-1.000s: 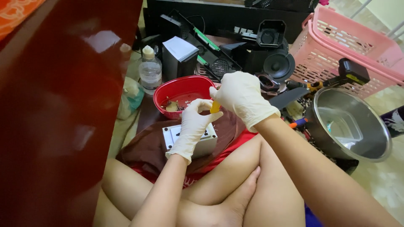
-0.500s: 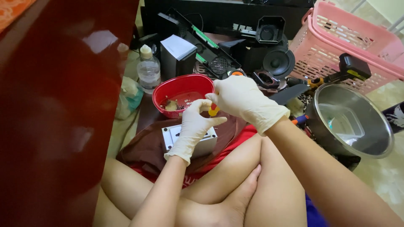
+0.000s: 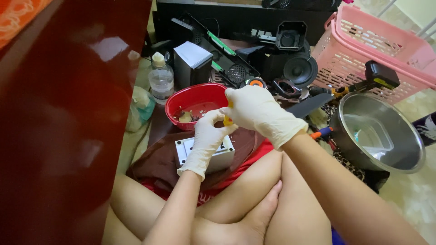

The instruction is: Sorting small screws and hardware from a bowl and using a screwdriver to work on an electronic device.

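— Just under the fingers, in the head view, what sits there?

— A small grey metal box (image 3: 206,153) on a brown cloth (image 3: 159,159) across the lap. The left hand (image 3: 206,138) hovers over it, its fingers (image 3: 217,119) pinched together on a small yellow-orange piece (image 3: 226,120). The right hand (image 3: 259,111), gloved in white like the left, closes on the same piece from above; its fingers are curled in, and the tips are hidden.

— And beyond the fingers?

— A red bowl (image 3: 193,97) with small bits inside, just behind the left fingers. Farther back, a clear plastic bottle (image 3: 161,79), black speaker parts (image 3: 297,68) and a pink basket (image 3: 363,45). Well to the right of the fingers sits a steel pot (image 3: 379,134), with screwdriver handles (image 3: 320,133) between.

— How should this be handled well?

— I'd judge a light, steady pinch works best: keep both hands close over the box and bowl, so anything dropped lands there and not among the clutter.
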